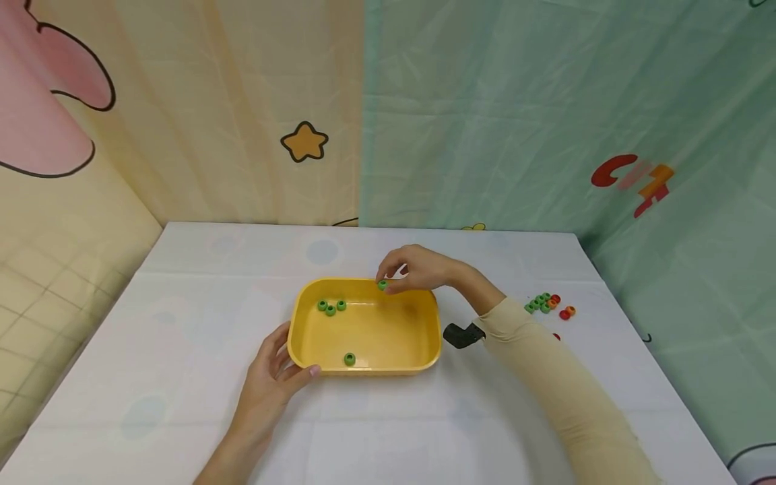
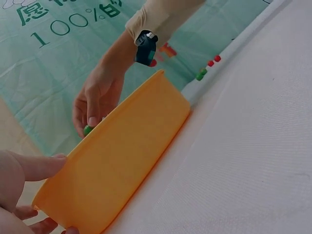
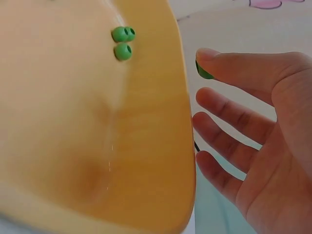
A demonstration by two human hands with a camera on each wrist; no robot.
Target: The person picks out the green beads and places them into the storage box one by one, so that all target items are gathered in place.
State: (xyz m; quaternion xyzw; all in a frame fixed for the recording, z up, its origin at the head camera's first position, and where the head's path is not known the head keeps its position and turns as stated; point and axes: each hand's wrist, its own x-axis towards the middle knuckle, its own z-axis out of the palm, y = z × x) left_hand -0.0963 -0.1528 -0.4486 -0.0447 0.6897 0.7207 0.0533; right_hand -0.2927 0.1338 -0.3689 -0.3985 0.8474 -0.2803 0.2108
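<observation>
A yellow plastic tray [image 1: 309, 340] stands on the white table with several green beads [image 1: 331, 307] inside, one bead [image 1: 349, 359] lying near its front wall. My right hand [image 1: 412, 269] hovers over the tray's far rim and pinches a green bead [image 1: 382, 285] between thumb and forefinger; the right wrist view shows that bead [image 3: 204, 72] at the fingertip beside the tray rim [image 3: 185, 122]. My left hand [image 1: 275, 377] grips the tray's front-left corner, thumb on the rim, as the left wrist view shows on the tray's outer wall [image 2: 126, 161].
A small heap of green, red and orange beads [image 1: 548, 304] lies on the table right of the tray. A black wrist-camera mount [image 1: 463, 334] sits by my right forearm. Printed curtains close in the table at back and sides.
</observation>
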